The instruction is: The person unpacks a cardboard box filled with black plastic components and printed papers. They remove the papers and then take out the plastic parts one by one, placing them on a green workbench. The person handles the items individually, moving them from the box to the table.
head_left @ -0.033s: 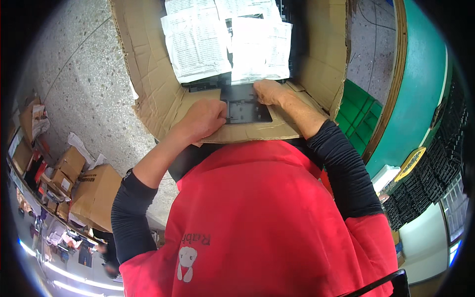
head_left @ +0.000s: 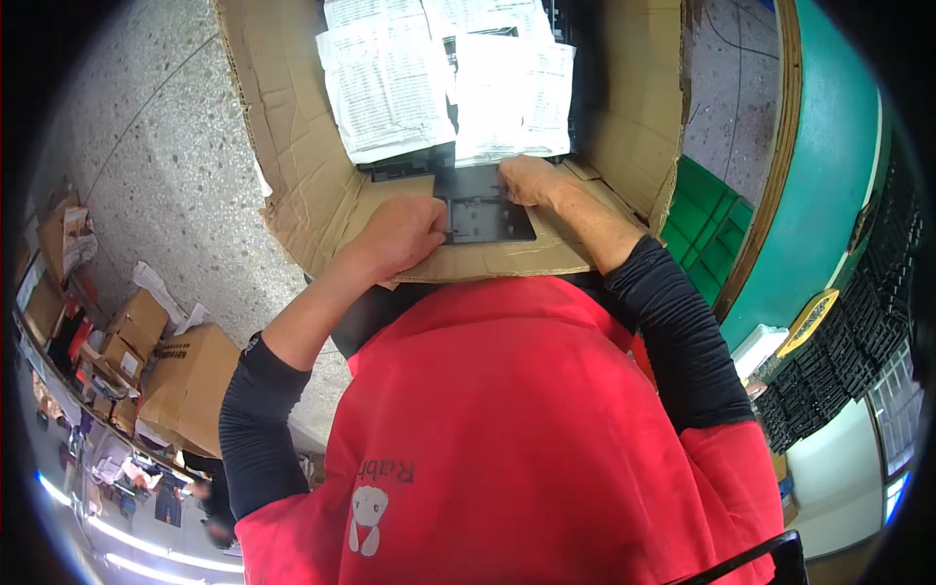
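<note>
So the biggest thing here is the grey speckled floor (head_left: 161,127), spreading out well to the left of the left hand's fingers, with a bit more showing past the right ones. Way off to the right of the right hand's fingers there's a green tabletop (head_left: 819,166) with a wooden edge, and lower down, farther right, a big pile of black parts (head_left: 829,380), too blurry to make out. Light tubes (head_left: 161,549) glow far lower left of the fingers. Containers: both hands are at the near side of a big open cardboard box (head_left: 643,88), its walls rising to the left and right beyond the fingers. Well left of them sit some brown cartons (head_left: 190,390), and just outside the box, right of the right fingers, a green crate (head_left: 707,219). Inside the big box, straight ahead of the fingertips, crumpled printed sheets (head_left: 385,93) lie over dark stuff. The black panel (head_left: 478,222) is between the two hands, over the box's near cardboard flap. Left hand (head_left: 405,234) has its fingers curled onto the panel's left edge, right hand (head_left: 533,182) is bunched on its upper right, both gripping it, fingertips partly hidden.
</note>
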The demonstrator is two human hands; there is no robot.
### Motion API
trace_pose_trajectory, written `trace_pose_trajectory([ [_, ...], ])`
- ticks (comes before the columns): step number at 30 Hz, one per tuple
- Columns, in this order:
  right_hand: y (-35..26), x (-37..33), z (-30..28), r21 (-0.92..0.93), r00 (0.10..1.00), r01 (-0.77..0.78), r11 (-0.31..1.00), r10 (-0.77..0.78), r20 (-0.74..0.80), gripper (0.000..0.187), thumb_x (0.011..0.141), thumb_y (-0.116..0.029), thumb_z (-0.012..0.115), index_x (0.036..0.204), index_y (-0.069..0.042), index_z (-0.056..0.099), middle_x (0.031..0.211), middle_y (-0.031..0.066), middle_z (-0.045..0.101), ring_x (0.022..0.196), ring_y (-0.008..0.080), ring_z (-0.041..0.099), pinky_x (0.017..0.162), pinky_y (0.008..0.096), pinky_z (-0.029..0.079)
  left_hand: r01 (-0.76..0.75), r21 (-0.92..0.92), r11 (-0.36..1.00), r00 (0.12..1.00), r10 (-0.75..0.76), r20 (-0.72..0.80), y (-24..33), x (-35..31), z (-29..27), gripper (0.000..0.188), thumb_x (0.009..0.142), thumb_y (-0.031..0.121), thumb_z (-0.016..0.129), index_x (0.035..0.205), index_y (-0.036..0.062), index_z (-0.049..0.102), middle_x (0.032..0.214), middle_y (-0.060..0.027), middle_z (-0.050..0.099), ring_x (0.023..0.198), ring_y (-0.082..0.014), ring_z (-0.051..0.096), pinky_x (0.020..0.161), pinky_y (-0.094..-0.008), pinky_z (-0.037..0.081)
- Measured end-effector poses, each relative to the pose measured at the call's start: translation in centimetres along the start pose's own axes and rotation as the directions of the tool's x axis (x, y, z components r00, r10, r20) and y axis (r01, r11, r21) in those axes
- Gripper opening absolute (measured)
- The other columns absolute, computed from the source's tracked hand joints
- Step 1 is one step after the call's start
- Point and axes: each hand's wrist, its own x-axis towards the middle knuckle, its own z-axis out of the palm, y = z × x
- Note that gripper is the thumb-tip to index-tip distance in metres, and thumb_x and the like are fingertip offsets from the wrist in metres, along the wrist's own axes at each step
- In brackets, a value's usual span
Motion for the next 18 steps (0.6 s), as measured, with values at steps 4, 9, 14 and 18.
trace_pose_trajectory([
  [4,0.9,0.4,0.1,0.131,1.0,-0.006,0.991,0.004,0.013,0.017,0.072,-0.001,0.063,0.088,0.0,0.069,0.085,0.0156,0.069,0.084,0.0306,0.066,0.072,0.0377,0.051,-0.01,0.017,1.0,0.999,0.011,-0.038,-0.2,0.1,0.4,0.009,0.073,0.008,0.066,0.074,0.0005,0.061,0.07,-0.0152,0.062,0.068,-0.0314,0.062,0.063,-0.0385,0.048],
  [9,1.7,0.7,0.3,0.197,0.998,0.06,0.979,-0.065,0.019,0.023,0.078,-0.012,0.055,0.086,0.006,0.066,0.09,0.0259,0.064,0.084,0.038,0.065,0.073,0.043,0.051,0.005,0.002,1.0,1.0,-0.005,-0.03,0.2,0.1,0.1,0.008,0.073,0.007,0.065,0.073,0.0009,0.061,0.069,-0.0149,0.062,0.067,-0.0309,0.062,0.062,-0.0386,0.048],
  [14,1.4,0.9,0.1,0.123,0.996,0.083,0.989,-0.087,0.033,0.022,0.079,-0.012,0.054,0.086,0.006,0.066,0.09,0.0257,0.064,0.083,0.0377,0.065,0.073,0.0432,0.051,-0.014,-0.03,0.999,0.999,0.013,-0.035,0.2,0.0,0.2,0.007,0.073,0.007,0.064,0.074,0.0014,0.06,0.069,-0.0146,0.062,0.067,-0.031,0.062,0.062,-0.0387,0.047],
  [18,0.0,0.0,-0.7,0.076,0.996,0.042,0.996,-0.047,0.07,0.02,0.079,-0.008,0.053,0.087,0.005,0.066,0.091,0.0255,0.065,0.084,0.0377,0.065,0.074,0.0431,0.051,-0.025,0.017,1.0,0.998,0.026,-0.056,0.1,0.0,0.8,0.008,0.073,0.007,0.064,0.076,0.0016,0.06,0.07,-0.0146,0.061,0.069,-0.0321,0.061,0.063,-0.0396,0.047],
])
